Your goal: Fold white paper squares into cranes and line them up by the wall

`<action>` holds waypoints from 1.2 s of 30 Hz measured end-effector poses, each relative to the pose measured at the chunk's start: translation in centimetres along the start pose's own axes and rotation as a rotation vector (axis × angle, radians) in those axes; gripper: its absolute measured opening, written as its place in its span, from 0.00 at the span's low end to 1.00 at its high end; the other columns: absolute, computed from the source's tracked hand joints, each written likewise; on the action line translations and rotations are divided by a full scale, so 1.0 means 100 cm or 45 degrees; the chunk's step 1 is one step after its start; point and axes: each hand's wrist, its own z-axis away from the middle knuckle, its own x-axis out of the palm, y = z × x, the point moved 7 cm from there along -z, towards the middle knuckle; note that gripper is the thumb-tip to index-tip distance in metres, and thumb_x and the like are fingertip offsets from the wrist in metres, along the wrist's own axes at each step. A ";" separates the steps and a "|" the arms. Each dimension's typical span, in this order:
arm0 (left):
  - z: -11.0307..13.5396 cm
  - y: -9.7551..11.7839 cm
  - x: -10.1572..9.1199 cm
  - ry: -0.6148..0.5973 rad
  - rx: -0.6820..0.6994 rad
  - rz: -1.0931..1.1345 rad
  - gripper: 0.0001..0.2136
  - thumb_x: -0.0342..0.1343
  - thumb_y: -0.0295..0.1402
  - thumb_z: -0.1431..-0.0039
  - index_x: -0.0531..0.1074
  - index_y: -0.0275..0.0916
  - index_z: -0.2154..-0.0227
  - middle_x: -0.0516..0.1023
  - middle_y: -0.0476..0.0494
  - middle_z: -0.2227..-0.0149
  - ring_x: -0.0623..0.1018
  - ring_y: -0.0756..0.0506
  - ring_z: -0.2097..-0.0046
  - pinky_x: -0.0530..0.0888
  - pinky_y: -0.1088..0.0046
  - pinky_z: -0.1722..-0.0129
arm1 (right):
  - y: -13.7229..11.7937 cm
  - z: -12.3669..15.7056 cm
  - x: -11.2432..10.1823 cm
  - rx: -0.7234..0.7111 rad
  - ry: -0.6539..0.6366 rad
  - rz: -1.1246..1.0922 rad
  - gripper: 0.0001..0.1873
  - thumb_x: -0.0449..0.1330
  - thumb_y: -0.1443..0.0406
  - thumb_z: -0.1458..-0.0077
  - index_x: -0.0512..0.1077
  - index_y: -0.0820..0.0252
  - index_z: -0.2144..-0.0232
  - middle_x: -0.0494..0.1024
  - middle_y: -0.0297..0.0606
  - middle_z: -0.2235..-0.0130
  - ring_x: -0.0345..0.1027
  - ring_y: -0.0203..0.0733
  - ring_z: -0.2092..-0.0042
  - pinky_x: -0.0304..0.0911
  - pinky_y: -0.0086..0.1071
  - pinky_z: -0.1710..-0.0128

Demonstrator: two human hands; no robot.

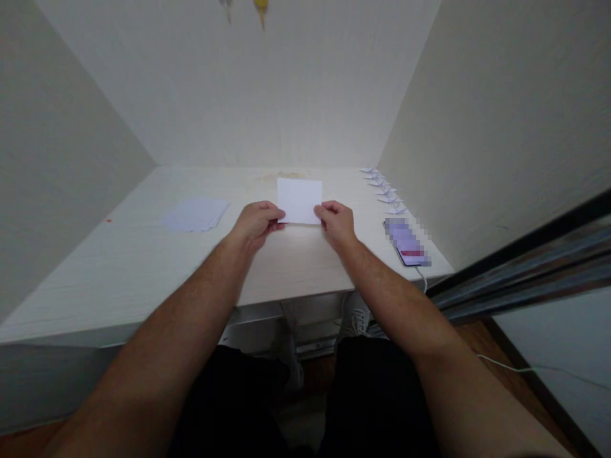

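A small white sheet of paper (300,198) is held up over the middle of the pale desk (143,267). My left hand (256,224) pinches its lower left corner, fingers curled closed. My right hand (337,222) pinches the lower right corner in the same way. The sheet looks flat and rectangular, its far edge pointing toward the back wall. Both forearms reach in from the near edge of the desk.
A loose stack of white sheets (195,214) lies at the left. Several small folded paper figures (384,189) line the right wall. A phone (407,243) with a white cable lies at the right front. Walls close in the desk on three sides.
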 end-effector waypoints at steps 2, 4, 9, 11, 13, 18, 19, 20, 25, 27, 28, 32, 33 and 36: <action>0.001 -0.001 0.001 0.018 0.060 -0.025 0.09 0.66 0.24 0.63 0.69 0.36 0.82 0.70 0.49 0.79 0.71 0.52 0.76 0.73 0.76 0.76 | -0.002 0.000 -0.001 -0.058 0.023 0.077 0.13 0.69 0.58 0.62 0.71 0.58 0.78 0.65 0.25 0.82 0.56 0.30 0.78 0.53 0.28 0.77; 0.003 0.002 -0.002 0.066 0.142 -0.025 0.06 0.65 0.27 0.60 0.72 0.36 0.80 0.72 0.48 0.79 0.71 0.52 0.76 0.71 0.77 0.77 | -0.005 0.001 -0.001 -0.091 0.008 0.138 0.13 0.68 0.58 0.60 0.70 0.58 0.80 0.65 0.25 0.82 0.55 0.30 0.78 0.52 0.29 0.76; 0.005 0.008 -0.006 0.136 0.232 -0.053 0.04 0.65 0.29 0.57 0.75 0.36 0.79 0.71 0.49 0.81 0.69 0.53 0.78 0.64 0.79 0.80 | -0.010 0.005 0.001 -0.096 -0.040 0.193 0.13 0.68 0.59 0.60 0.69 0.58 0.82 0.64 0.25 0.83 0.53 0.30 0.79 0.50 0.29 0.76; 0.006 0.008 -0.006 0.134 0.241 -0.080 0.04 0.65 0.29 0.57 0.74 0.36 0.79 0.70 0.50 0.82 0.67 0.54 0.80 0.62 0.78 0.81 | -0.010 0.006 0.001 -0.096 -0.046 0.201 0.12 0.68 0.59 0.60 0.70 0.58 0.81 0.64 0.25 0.83 0.53 0.30 0.79 0.50 0.29 0.77; 0.007 0.009 -0.006 0.137 0.253 -0.101 0.05 0.64 0.28 0.57 0.73 0.37 0.79 0.69 0.50 0.83 0.66 0.54 0.81 0.62 0.78 0.81 | -0.009 0.006 0.000 -0.089 -0.050 0.206 0.12 0.69 0.60 0.61 0.70 0.58 0.81 0.64 0.25 0.83 0.53 0.30 0.79 0.49 0.29 0.77; 0.008 0.008 -0.006 0.152 0.263 -0.126 0.05 0.64 0.27 0.57 0.73 0.37 0.78 0.70 0.50 0.83 0.67 0.54 0.81 0.63 0.77 0.81 | -0.004 0.006 0.003 0.076 -0.145 -0.087 0.17 0.64 0.51 0.56 0.67 0.56 0.80 0.65 0.28 0.81 0.53 0.31 0.79 0.45 0.29 0.81; 0.008 0.008 -0.005 0.144 0.262 -0.124 0.05 0.64 0.27 0.57 0.73 0.37 0.79 0.70 0.50 0.83 0.67 0.53 0.81 0.63 0.77 0.81 | -0.004 0.006 0.004 0.102 -0.169 -0.149 0.17 0.64 0.51 0.56 0.68 0.56 0.78 0.65 0.28 0.80 0.53 0.31 0.79 0.45 0.29 0.81; 0.008 0.007 -0.004 0.135 0.263 -0.120 0.05 0.65 0.27 0.57 0.73 0.37 0.79 0.70 0.50 0.83 0.67 0.53 0.81 0.63 0.76 0.81 | -0.005 0.007 0.005 0.109 -0.188 -0.180 0.17 0.65 0.51 0.57 0.69 0.56 0.77 0.65 0.28 0.80 0.54 0.32 0.79 0.45 0.29 0.81; 0.013 0.009 0.000 0.109 0.261 -0.155 0.05 0.66 0.27 0.57 0.73 0.37 0.78 0.71 0.49 0.83 0.68 0.53 0.81 0.64 0.76 0.80 | -0.006 0.010 0.007 0.103 -0.224 -0.124 0.18 0.70 0.52 0.61 0.69 0.55 0.76 0.65 0.27 0.79 0.55 0.32 0.77 0.48 0.29 0.79; 0.015 0.009 0.002 0.098 0.249 -0.175 0.06 0.66 0.27 0.57 0.74 0.37 0.77 0.72 0.49 0.82 0.69 0.52 0.81 0.64 0.76 0.80 | -0.005 0.011 0.009 0.124 -0.231 -0.124 0.18 0.71 0.52 0.62 0.71 0.55 0.74 0.67 0.27 0.77 0.56 0.33 0.76 0.49 0.29 0.79; 0.015 0.009 0.003 0.083 0.246 -0.179 0.06 0.66 0.26 0.57 0.74 0.36 0.77 0.73 0.48 0.82 0.69 0.52 0.81 0.65 0.76 0.80 | -0.004 0.011 0.010 0.127 -0.233 -0.123 0.19 0.71 0.52 0.62 0.72 0.55 0.73 0.69 0.27 0.76 0.58 0.33 0.75 0.49 0.28 0.78; 0.017 0.008 0.011 -0.010 0.267 -0.175 0.07 0.67 0.27 0.58 0.74 0.36 0.75 0.75 0.47 0.81 0.73 0.51 0.80 0.68 0.76 0.78 | -0.004 0.012 0.013 0.086 -0.233 -0.093 0.25 0.73 0.53 0.64 0.75 0.55 0.64 0.78 0.30 0.68 0.65 0.33 0.70 0.55 0.27 0.74; 0.018 0.008 0.014 -0.036 0.270 -0.172 0.08 0.67 0.27 0.58 0.74 0.36 0.75 0.76 0.47 0.80 0.74 0.50 0.79 0.69 0.75 0.78 | -0.004 0.012 0.014 0.080 -0.240 -0.089 0.26 0.74 0.53 0.65 0.75 0.55 0.63 0.79 0.31 0.67 0.67 0.34 0.69 0.58 0.28 0.73; 0.021 0.007 0.020 -0.105 0.259 -0.168 0.09 0.69 0.27 0.59 0.73 0.35 0.74 0.76 0.46 0.80 0.76 0.49 0.78 0.71 0.75 0.77 | 0.000 0.013 0.019 0.084 -0.293 -0.078 0.26 0.75 0.53 0.66 0.75 0.57 0.64 0.80 0.32 0.68 0.70 0.35 0.68 0.63 0.30 0.68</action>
